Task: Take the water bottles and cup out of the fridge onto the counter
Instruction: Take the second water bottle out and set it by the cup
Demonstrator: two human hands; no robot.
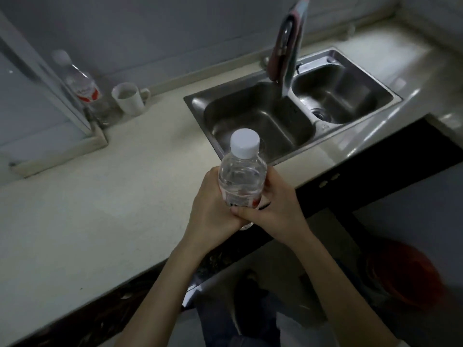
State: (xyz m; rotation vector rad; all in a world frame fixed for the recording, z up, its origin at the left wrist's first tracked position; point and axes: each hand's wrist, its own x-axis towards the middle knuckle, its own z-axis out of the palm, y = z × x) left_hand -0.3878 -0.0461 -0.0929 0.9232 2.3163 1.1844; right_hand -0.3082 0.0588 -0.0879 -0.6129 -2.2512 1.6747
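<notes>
A clear water bottle [241, 171] with a white cap is held upright above the front edge of the pale counter [100, 209], just in front of the sink. My left hand [209, 209] and my right hand [278, 204] both wrap its lower half, fingers meeting at the front. A second water bottle [81, 83] with a red and white label stands on the counter at the back left. Beside it, to the right, stands a white cup [129, 97] with its handle to the right.
A steel double sink [288, 108] fills the counter's right half, with a tap [285, 61] draped in a cloth. A white appliance [37, 101] stands at the far left. A red basin [400, 274] sits on the floor at the lower right.
</notes>
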